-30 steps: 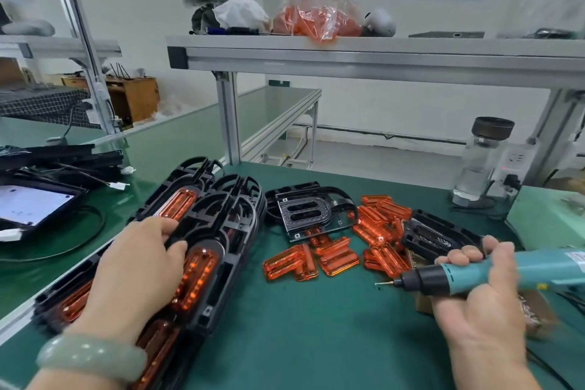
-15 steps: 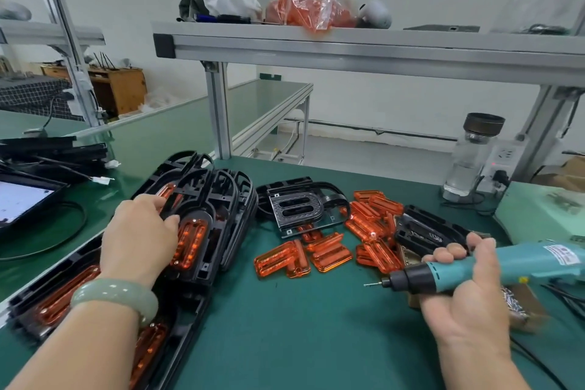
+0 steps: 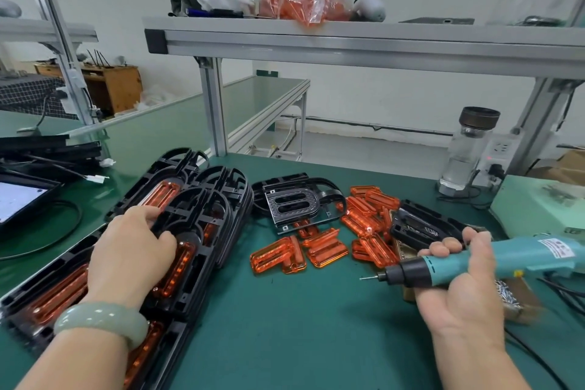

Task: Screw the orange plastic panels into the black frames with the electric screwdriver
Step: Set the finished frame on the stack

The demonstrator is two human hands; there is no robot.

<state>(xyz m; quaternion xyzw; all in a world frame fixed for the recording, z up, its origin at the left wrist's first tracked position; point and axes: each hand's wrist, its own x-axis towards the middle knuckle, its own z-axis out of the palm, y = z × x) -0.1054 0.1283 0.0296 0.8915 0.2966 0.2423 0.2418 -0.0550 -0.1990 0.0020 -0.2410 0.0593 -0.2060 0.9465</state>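
Right fingers (image 3: 443, 245) are wrapped round the barrel of the teal electric screwdriver (image 3: 474, 258), thumb laid across the top. The right hand (image 3: 459, 291) is held above the green surface (image 3: 285, 336), bit pointed left and touching nothing. No screw can be made out on the tip.

Left fingers (image 3: 148, 215) are curled onto the ribs of the topmost black plastic frame (image 3: 202, 225), which is gripped by the left hand (image 3: 126, 250), thumb on its orange insert.

This frame lies on an overlapped pile at the left. Seated orange translucent panels (image 3: 63, 291) are seen in several of these frames. They are judged fitted, probably screwed, though the screws are too small to confirm.

At centre an empty black frame (image 3: 300, 201) lies flat, with loose orange plastic panels (image 3: 316, 247) scattered beside it. A further black frame (image 3: 424, 225) lies just behind the right hand. A box of small silver screws (image 3: 506, 293) is partly hidden by that hand. A clear bag of more orange panels (image 3: 300, 3) sits on the shelf above.

The task is judged partly done, with a good share of panels left.
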